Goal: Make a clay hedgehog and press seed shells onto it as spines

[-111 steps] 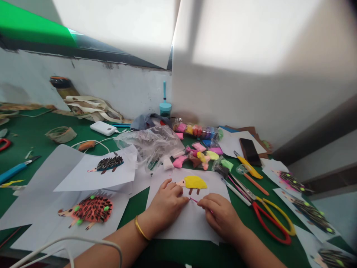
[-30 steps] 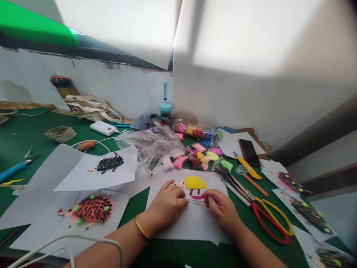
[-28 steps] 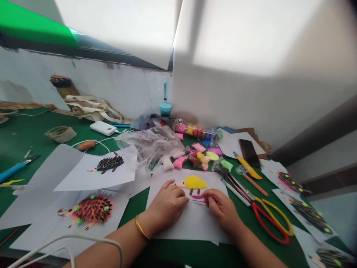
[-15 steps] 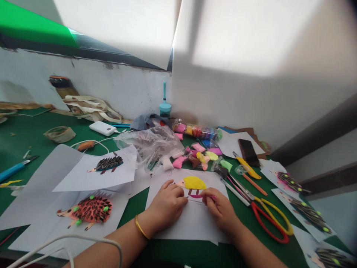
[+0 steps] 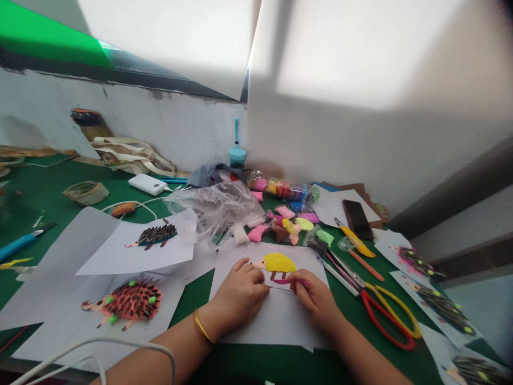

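Note:
A white sheet of paper (image 5: 276,329) lies before me with a hedgehog figure on it. The figure has a yellow clay body (image 5: 280,262), a pale pink face and brown legs. My left hand (image 5: 240,297) rests on the left of the sheet, fingers laid over the paper beside the face. In the fingers of my right hand (image 5: 316,299) is a slim magenta tool, apparently a clay modelling tool (image 5: 280,282). Its flat blade lies just below the brown legs; whether it touches them I cannot tell.
Scissors (image 5: 385,315), a yellow utility knife (image 5: 356,240) and a phone (image 5: 356,218) lie to the right. Packets of coloured clay (image 5: 257,232) and a plastic bag (image 5: 216,206) are behind the sheet. Finished hedgehog pictures (image 5: 128,305) lie left; a white cable (image 5: 100,341) crosses the front left.

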{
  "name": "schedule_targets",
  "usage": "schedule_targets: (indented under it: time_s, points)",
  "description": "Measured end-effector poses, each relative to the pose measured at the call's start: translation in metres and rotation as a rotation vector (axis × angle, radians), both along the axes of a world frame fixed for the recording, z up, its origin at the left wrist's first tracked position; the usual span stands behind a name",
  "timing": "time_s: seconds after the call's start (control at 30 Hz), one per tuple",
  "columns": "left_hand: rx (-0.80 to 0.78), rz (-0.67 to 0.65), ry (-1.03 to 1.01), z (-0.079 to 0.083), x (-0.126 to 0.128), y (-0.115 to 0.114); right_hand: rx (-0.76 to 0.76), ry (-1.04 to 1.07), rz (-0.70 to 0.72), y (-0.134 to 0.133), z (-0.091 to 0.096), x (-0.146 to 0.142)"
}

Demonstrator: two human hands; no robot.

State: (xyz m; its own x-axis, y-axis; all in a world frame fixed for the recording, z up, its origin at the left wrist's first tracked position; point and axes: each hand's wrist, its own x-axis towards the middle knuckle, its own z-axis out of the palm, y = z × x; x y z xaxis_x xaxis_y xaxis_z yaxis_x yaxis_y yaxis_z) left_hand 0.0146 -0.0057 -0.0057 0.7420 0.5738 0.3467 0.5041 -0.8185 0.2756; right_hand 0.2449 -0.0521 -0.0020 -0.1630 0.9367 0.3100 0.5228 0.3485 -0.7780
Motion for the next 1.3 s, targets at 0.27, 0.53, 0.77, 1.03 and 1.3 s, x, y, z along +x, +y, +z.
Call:
schedule_targets:
  time_s: [0.27,0.53,0.77,1.03,1.3]
  points:
    - [-0.003,0.001,0.008,0.0011,-0.0002,0.0001,0.001,-0.008,-0.014,0.0005,-0.0016,0.0008]
    - [-0.010,-0.001,0.010,0.0012,-0.0007,-0.0003,0.015,-0.007,-0.008,-0.0007,-0.0004,0.0013]
    - [-0.009,0.003,-0.001,0.0015,-0.0010,-0.0008,0.004,-0.006,0.010,-0.0007,-0.0007,0.0008]
    - [-0.014,0.003,0.000,0.0004,-0.0008,-0.0005,0.008,-0.016,0.015,-0.0003,0.0011,0.0003]
    - [-0.011,0.007,0.001,-0.0005,0.0000,0.0008,0.000,-0.017,0.006,-0.0012,0.0003,0.0009]
